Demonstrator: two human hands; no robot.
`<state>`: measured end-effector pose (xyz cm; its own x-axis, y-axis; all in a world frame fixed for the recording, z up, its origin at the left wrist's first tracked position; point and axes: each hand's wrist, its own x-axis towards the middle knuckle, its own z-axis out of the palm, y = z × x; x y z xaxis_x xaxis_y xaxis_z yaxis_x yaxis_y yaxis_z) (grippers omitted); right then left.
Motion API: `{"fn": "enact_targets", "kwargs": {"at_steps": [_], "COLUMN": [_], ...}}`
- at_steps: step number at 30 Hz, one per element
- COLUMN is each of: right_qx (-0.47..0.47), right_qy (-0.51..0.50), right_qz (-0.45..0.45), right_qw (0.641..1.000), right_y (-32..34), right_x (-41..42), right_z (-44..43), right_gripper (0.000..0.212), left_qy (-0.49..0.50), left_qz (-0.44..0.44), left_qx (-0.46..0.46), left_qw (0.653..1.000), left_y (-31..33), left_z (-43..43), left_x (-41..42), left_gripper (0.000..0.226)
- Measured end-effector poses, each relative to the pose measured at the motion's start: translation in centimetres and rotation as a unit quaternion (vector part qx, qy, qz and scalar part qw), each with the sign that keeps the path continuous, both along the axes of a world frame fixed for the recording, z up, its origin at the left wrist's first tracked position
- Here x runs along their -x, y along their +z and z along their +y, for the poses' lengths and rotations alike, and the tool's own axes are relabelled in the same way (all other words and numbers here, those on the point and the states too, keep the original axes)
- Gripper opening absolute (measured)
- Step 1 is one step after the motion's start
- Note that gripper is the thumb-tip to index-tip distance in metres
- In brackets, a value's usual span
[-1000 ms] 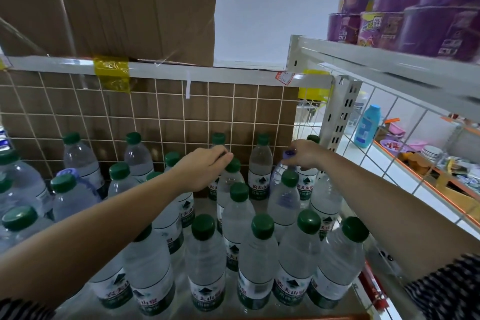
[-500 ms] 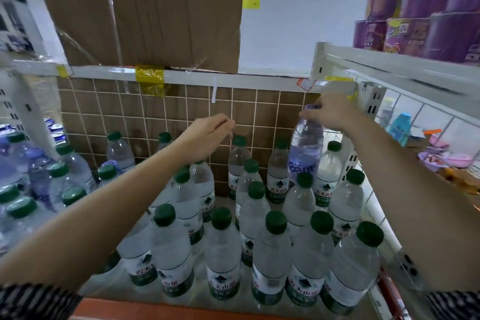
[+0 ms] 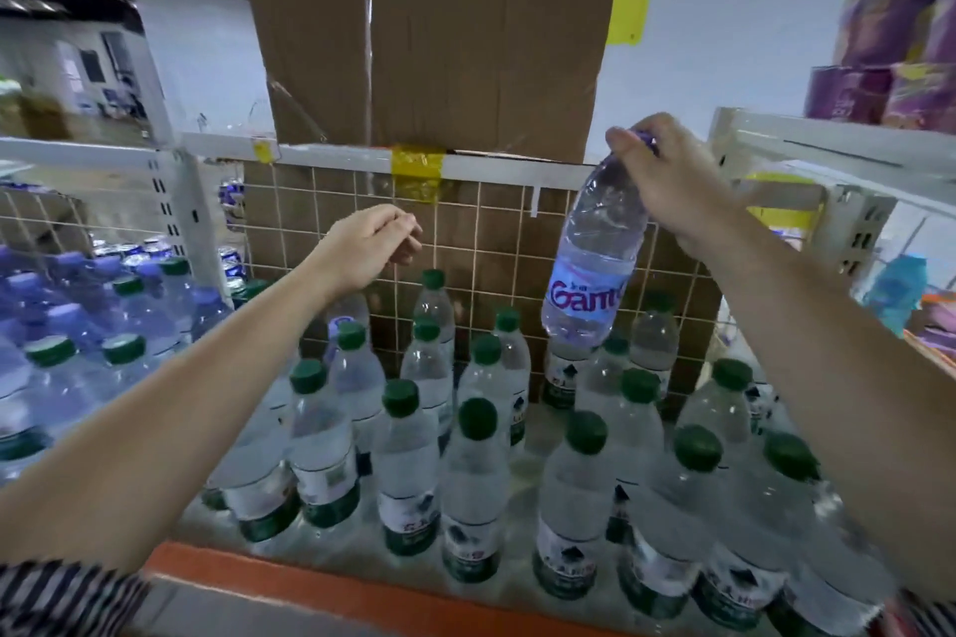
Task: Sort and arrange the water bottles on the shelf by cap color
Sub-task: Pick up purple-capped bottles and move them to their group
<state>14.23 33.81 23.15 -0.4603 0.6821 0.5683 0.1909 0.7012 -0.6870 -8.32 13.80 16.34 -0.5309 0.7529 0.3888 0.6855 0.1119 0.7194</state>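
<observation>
**Item 1. Purple-capped bottle** (image 3: 595, 269): clear with a blue label. It was held in the air over the back right of the shelf (image 3: 310, 579) and tilted, its base swung left. The base hung just above the rear caps, and contact could not be told.

**Item 2. Right hand** (image 3: 667, 176): the grip was closed round the bottle's neck and cap from above. The fingers hid most of the cap.

**Item 3. Left hand** (image 3: 370, 243): it was raised over mid-shelf, in front of the wire grid (image 3: 491, 233). The grip was empty and the fingers loosely curled.

**Item 4. Green-capped bottles** (image 3: 478, 481): they stood upright in close-packed rows across the bay, many touching.

**Item 5. Left bay** (image 3: 67, 310), beyond the white upright (image 3: 191, 222): purple and green caps stood mixed together. This was judged the likely destination for item 1, with more sorting left to do there.

**Hazards noted:**
- The bottle hung from its neck only. A full bottle would swing on a sideways carry and might slip from so narrow a hold.
- A low carry would drag the base across the green caps. Packed this tightly, one tipped bottle would likely knock over its neighbours.
- The upright stood between the two bays, so a hurried pass could strike it.
- The left bay looked crowded. Setting the bottle down without first clearing a gap could topple others or leave it leaning.
- The free left hand was well placed to steady the rows or support the base.
</observation>
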Motion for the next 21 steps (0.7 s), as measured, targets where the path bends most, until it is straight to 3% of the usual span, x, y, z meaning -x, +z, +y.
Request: {"fn": "enact_targets", "kwargs": {"at_steps": [3, 9, 15, 21], "right_qx": [-0.022, -0.017, -0.012, 0.025], "right_qy": [0.002, -0.007, 0.000, 0.032], "right_qz": [-0.004, -0.015, -0.026, -0.005], "right_qw": [1.000, 1.000, 1.000, 0.999], "right_y": [0.1, -0.9, -1.1, -1.6], "right_x": [3.0, 7.5, 9.7, 10.4], "right_z": [-2.4, -5.6, -7.5, -8.5], "right_gripper": [0.036, 0.027, 0.023, 0.032], "left_qy": [-0.019, -0.073, -0.120, -0.173], "left_qz": [-0.009, 0.098, 0.096, 0.104], "left_qx": [0.064, 0.204, 0.252, 0.356], "left_qw": [0.998, 0.971, 0.955, 0.912], "left_y": [-0.7, -3.9, -5.4, -6.1], "left_z": [-1.0, -1.9, -1.6, -1.2], "left_x": [3.4, 8.7, 11.0, 12.4], "left_gripper": [0.019, 0.013, 0.018, 0.019]}}
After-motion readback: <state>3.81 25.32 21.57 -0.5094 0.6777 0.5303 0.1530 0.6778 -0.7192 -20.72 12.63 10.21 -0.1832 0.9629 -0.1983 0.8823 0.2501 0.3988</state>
